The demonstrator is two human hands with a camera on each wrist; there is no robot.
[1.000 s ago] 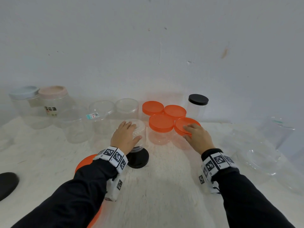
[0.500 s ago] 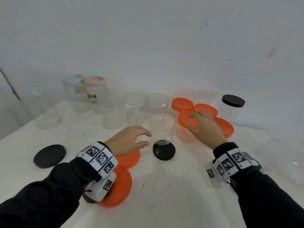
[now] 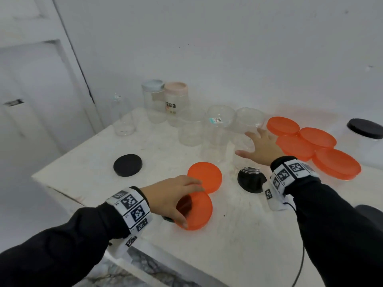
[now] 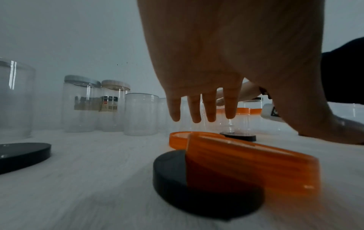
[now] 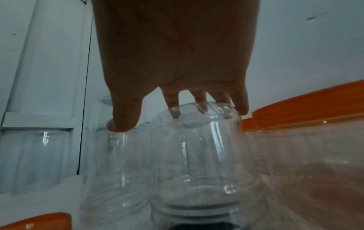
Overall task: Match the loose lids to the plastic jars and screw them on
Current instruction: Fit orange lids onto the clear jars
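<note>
Left hand (image 3: 170, 198), fingers spread, tilts an orange lid (image 3: 195, 211) near the table's front edge (image 3: 68, 196). Right hand (image 3: 262, 147), fingers apart, reaches over an inverted clear jar (image 5: 204, 155) on its black lid (image 3: 251, 181), mid-table.

A translucent orange round plastic lid (image 3: 195, 210) sits tilted at lower centre, propped on a black round lid (image 4: 197, 183); a clear plastic jar (image 3: 245, 154) stands inverted on another black lid (image 3: 250, 181), centre-right
</note>
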